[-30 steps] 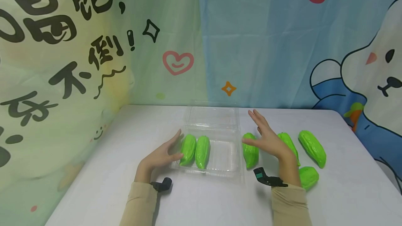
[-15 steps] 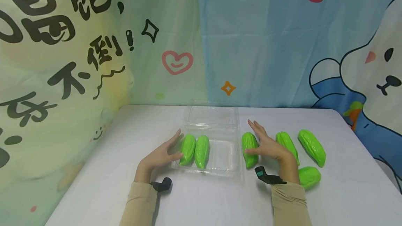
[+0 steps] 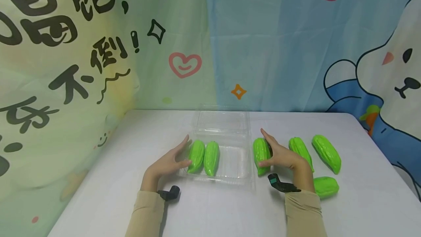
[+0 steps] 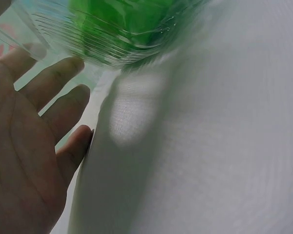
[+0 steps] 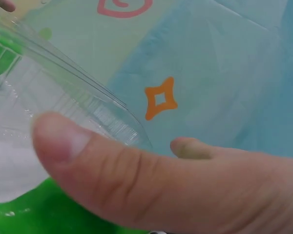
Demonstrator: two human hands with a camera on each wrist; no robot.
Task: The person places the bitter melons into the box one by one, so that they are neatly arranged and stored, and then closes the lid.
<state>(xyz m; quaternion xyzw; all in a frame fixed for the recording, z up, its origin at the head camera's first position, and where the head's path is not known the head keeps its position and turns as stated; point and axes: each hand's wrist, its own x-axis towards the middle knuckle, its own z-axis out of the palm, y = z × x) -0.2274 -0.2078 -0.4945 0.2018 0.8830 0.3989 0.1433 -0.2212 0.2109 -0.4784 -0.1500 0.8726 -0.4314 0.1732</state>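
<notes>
My right hand [image 3: 279,156] is over a bright green, ridged bitter melon [image 3: 260,153] just right of a clear plastic box [image 3: 233,164]. Its thumb lies across the melon, also in the right wrist view. The index finger points up past the melon's far end; the other fingers go behind its right side, partly hidden. At the box's left side, my left hand [image 3: 168,162] keeps its fingers spread and nearly straight, fingertips close to the box wall in the left wrist view. Two more bitter melons [image 3: 211,158] lie side by side in the box's left half.
Right of my right hand lie a bitter melon [image 3: 300,151] partly behind the wrist, another at the far right [image 3: 326,153], and one by the forearm [image 3: 326,187]. The box's clear lid [image 3: 222,121] lies folded back towards the printed curtain [image 3: 263,46].
My right hand has come down onto the nearest bitter melon, its fingers dropping behind it. The melon by the forearm has shifted slightly right. My left hand has stayed put.
</notes>
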